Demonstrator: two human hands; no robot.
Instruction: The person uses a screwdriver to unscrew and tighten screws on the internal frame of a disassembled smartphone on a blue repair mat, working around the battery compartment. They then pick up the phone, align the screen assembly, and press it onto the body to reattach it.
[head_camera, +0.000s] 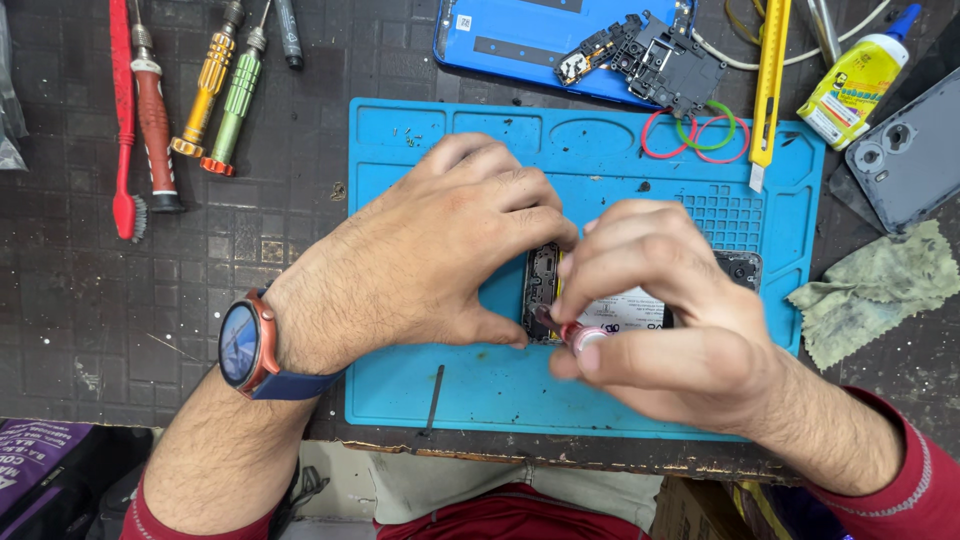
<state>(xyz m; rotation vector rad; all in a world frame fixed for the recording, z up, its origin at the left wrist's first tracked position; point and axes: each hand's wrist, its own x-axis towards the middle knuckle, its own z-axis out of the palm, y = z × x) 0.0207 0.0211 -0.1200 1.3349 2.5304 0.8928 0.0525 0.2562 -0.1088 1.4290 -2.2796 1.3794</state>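
Observation:
An opened phone (542, 285) with its back off lies on the blue work mat (640, 400), mostly covered by both hands. My left hand (440, 255), with a round watch (243, 345) on the wrist, presses down on the phone's left end. My right hand (660, 300) pinches a small red-and-white round tool (583, 336) against the phone's near edge. The phone's white battery label (625, 310) and camera end (738, 268) show between and beyond the fingers.
Screwdrivers (225, 90) and a red brush (124, 120) lie at the upper left. A blue phone back with a black board (530, 40), coloured rubber rings (695, 135), a yellow knife (770, 80), a glue bottle (855, 80), a grey phone case (905, 155) and a green cloth (875, 285) sit at the top and right.

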